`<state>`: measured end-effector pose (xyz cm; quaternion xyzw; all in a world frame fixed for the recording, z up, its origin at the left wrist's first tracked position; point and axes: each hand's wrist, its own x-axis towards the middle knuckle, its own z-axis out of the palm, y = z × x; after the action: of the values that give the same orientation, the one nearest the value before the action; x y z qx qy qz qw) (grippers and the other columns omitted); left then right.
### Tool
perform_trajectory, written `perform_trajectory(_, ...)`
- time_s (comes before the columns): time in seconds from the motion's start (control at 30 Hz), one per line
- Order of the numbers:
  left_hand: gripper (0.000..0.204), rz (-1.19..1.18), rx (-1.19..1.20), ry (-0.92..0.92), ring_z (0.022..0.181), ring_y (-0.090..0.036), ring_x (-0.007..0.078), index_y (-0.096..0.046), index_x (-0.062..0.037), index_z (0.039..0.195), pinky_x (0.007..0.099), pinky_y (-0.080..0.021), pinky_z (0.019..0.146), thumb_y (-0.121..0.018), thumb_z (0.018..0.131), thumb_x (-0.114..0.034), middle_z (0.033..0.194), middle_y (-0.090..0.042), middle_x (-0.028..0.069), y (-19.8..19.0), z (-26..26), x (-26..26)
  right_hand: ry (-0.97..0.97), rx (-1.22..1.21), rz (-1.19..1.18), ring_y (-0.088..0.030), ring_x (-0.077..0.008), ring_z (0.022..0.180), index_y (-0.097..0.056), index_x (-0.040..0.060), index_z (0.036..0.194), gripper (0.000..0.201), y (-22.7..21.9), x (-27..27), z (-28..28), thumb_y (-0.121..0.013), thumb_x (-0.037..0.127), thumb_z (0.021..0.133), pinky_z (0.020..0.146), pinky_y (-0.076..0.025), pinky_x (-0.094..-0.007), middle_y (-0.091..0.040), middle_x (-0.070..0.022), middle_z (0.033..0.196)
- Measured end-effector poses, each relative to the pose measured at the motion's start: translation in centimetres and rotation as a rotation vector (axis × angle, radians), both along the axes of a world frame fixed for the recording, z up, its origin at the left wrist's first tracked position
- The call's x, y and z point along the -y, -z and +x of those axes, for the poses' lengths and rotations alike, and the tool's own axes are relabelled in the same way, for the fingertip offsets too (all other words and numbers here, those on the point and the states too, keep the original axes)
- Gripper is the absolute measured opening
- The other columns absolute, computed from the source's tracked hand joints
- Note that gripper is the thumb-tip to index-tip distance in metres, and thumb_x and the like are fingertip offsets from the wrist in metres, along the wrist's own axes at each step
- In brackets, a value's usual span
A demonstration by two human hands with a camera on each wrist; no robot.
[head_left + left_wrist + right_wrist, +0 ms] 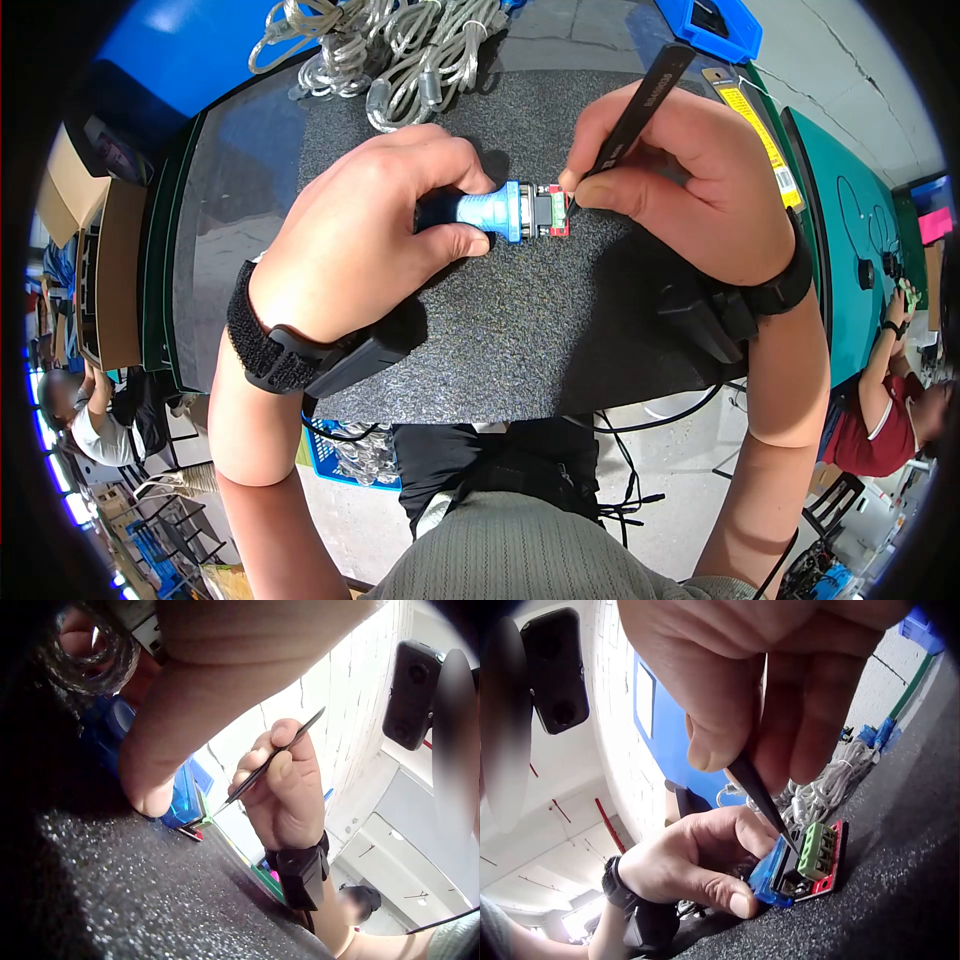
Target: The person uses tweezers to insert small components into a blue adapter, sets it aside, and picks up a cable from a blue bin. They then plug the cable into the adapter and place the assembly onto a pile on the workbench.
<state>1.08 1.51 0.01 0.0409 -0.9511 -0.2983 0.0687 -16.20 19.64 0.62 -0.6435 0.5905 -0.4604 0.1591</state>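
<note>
Near the middle of the desk, the left hand is gripping the blue plug while the right hand is pinching tweezers, poking its green block; next needs a steady tip.

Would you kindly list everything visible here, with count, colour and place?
Blue plastic connector with red board and green terminal block: one, mid-mat, gripped at its blue end.
Black metal tweezers: one, tip at the terminal block.
Black speckled foam mat: one, covering the bench.
Clear coiled cables: a pile, far edge of the mat.
Blue plastic bin: one, upper right.
Green table: one, right.
Cardboard boxes: some, left.
Left hand: holds the connector.
Right hand: pinches the tweezers.
</note>
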Motion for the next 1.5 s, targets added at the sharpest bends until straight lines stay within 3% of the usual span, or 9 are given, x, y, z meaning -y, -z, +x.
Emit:
perform_trajectory(0.67,0.034,0.019,-0.004,0.010,0.090,-0.063,0.0277,-0.064,0.0015,0.097,0.0366,-0.050,0.083,-0.083,0.071,-0.007,0.094,-0.065,0.0111,0.02,-0.01,0.18,0.020,-0.175,-0.001,-0.065,-0.0118,0.074,-0.066,0.0012,0.091,0.013,-0.42,0.10,0.21,-0.074,-0.001,0.082,0.065,-0.051,-0.0227,-0.066,-0.0048,0.088)
perform_trajectory(1.5,0.031,0.031,0.006,0.012,0.087,-0.062,0.0256,-0.066,0.0007,0.096,0.0356,-0.050,0.080,-0.083,0.072,-0.009,0.091,-0.065,0.0100,-0.12,-0.18,0.24,-0.023,-0.162,-0.060,-0.064,-0.0121,0.074,-0.066,0.0016,0.091,0.011,0.02,0.49,-0.07,-0.074,0.002,0.083,0.065,-0.051,-0.0232,-0.066,-0.0050,0.087)
